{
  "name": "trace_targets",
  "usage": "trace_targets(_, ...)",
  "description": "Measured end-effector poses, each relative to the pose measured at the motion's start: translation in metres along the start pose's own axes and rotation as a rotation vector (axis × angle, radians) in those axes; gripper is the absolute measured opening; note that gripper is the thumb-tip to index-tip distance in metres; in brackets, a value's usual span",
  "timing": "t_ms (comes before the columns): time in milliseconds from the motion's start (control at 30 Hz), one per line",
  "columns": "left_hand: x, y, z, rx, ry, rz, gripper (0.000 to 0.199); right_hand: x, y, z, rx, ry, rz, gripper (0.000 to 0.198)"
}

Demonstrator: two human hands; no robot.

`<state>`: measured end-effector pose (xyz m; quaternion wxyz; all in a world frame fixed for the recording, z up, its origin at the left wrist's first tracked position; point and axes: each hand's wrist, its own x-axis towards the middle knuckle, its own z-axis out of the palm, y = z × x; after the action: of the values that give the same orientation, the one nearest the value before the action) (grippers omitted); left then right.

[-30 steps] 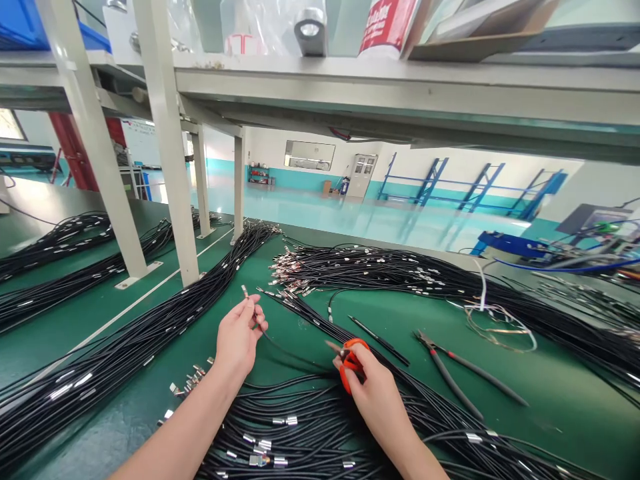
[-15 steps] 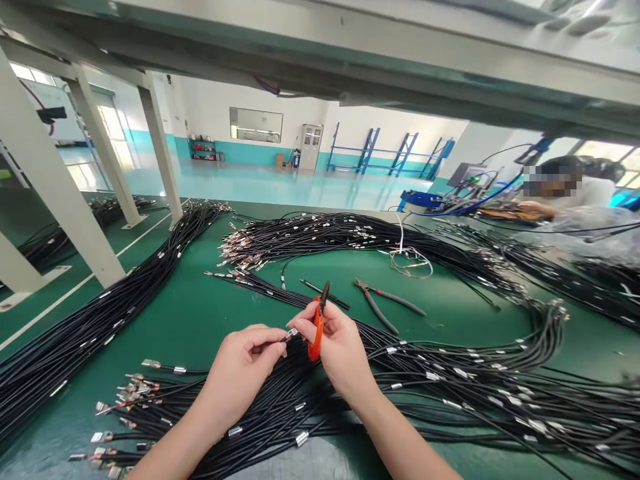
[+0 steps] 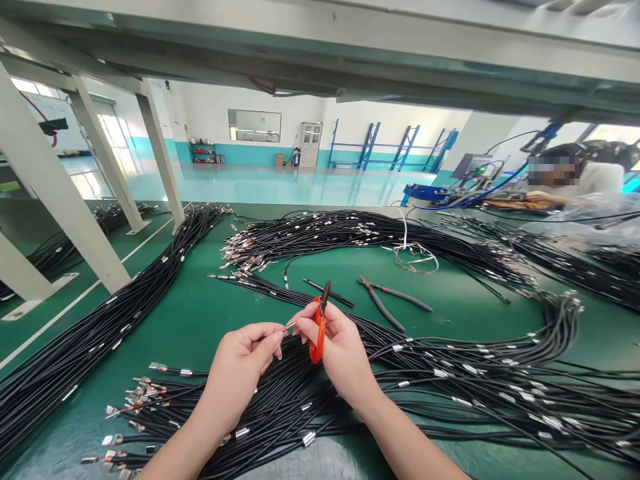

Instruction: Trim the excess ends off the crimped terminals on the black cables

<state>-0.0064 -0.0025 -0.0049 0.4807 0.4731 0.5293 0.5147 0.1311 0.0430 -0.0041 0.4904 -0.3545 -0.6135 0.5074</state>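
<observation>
My left hand [image 3: 240,370] pinches the end of a thin black cable, whose small metal terminal [image 3: 289,326] pokes out between the fingertips. My right hand [image 3: 340,350] meets it there, thumb and forefinger at the terminal, while the palm grips orange-handled scissors [image 3: 318,327] with the dark blades pointing up. Both hands hover over a bundle of black cables [image 3: 450,380] with silver sleeves lying on the green bench mat [image 3: 195,320].
Grey-handled pliers [image 3: 387,300] lie just beyond the hands. More black cable bundles [image 3: 115,320] run along the left and far side. White shelf posts [image 3: 55,200] stand at left. A co-worker's hand [image 3: 540,197] is at the far right.
The view swung down and right a second ago. My hands came together at the cable end, and the scissors now stand upright; over the last half second little has moved.
</observation>
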Motion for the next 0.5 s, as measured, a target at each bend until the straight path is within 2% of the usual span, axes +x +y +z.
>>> trace_targets(67,0.006,-0.001,-0.007,-0.071,0.054,0.022,0.024,0.003,0.004,-0.004,-0.082,0.024,-0.011,0.012)
trace_targets(133,0.015,-0.003,-0.021,-0.096,0.184,0.077,0.024,0.007,0.011,-0.008,-0.215,0.04,-0.051,0.006)
trace_targets(200,0.025,-0.005,-0.037,0.011,0.302,0.081,0.031,0.01,0.019,-0.012,-0.406,0.037,-0.105,0.004)
trace_targets(233,0.029,-0.006,-0.046,0.128,0.314,0.047,0.035,0.011,0.024,-0.014,-0.515,0.025,-0.128,0.007)
trace_targets(333,0.034,-0.007,-0.065,0.398,0.181,-0.06,0.036,0.014,0.035,-0.016,-0.751,0.001,-0.175,0.012)
trace_targets(500,0.027,0.003,-0.071,0.461,-0.076,-0.14,0.037,0.012,0.042,-0.013,-0.835,0.029,-0.234,0.016)
